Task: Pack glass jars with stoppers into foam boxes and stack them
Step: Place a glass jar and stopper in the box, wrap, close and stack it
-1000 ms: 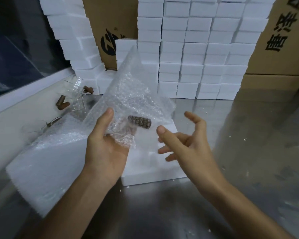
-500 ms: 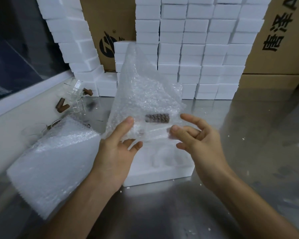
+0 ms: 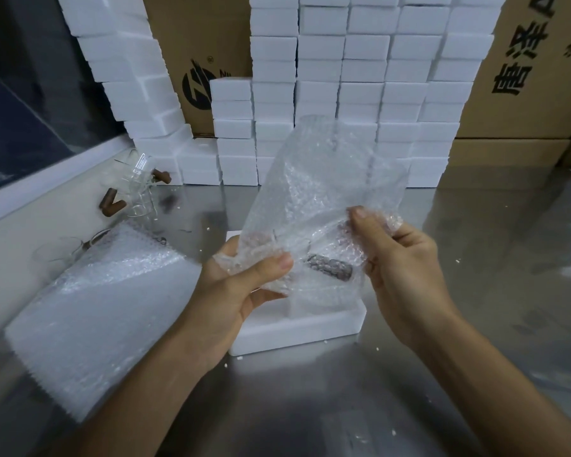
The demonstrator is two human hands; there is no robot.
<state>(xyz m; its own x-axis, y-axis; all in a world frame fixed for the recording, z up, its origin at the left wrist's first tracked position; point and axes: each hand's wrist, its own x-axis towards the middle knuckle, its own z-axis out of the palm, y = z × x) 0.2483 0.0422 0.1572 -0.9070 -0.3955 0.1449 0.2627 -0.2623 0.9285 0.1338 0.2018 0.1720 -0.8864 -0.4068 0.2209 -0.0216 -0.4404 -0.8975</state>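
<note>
Bubble-wrap sheet (image 3: 323, 192) is standing upright between both hands, directly over the open foam box (image 3: 297, 328) on the bench (image 3: 475, 258). Left hand (image 3: 241, 291) is pinching its lower left corner, right hand (image 3: 399, 268) pinching the lower right edge. Glass jars (image 3: 139, 183) are lying far left, well apart, nearer the left hand.

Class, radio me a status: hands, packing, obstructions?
Left hand, right hand pinch clear bubble-wrap sheet. White foam box beneath. Nothing obstructing.

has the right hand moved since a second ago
Yes. The right hand has closed in toward the open foam box and now pinches the bubble wrap sheet.
</note>
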